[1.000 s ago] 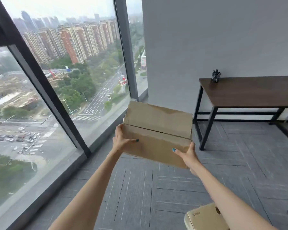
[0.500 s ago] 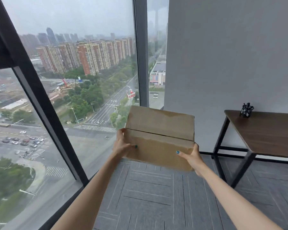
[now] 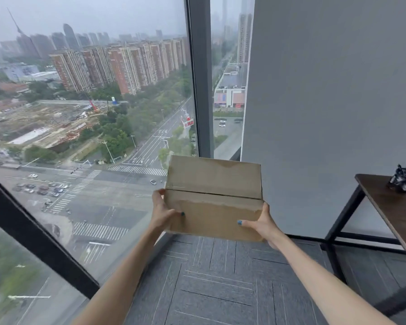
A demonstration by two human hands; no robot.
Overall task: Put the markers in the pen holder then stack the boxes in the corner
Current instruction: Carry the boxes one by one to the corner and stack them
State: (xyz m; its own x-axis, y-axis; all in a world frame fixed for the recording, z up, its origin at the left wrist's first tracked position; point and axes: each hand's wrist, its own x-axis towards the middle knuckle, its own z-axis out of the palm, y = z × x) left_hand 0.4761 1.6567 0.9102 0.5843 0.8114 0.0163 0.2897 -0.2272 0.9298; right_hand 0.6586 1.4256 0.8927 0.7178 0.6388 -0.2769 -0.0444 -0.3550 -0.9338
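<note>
Cardboard box (image 3: 213, 198) held aloft above grey carpet (image 3: 220, 282) before window-wall corner; left hand (image 3: 162, 213) grasping left end, right hand (image 3: 263, 225) grasping right end. Pen holder (image 3: 403, 178) on dark table (image 3: 399, 207), right.

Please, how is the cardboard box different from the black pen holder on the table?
The cardboard box is brown; the pen holder is black. The box is held in the air between the left hand and right hand; the pen holder stands on the table, untouched. The box looks far larger, though it is also nearer the camera.
</note>
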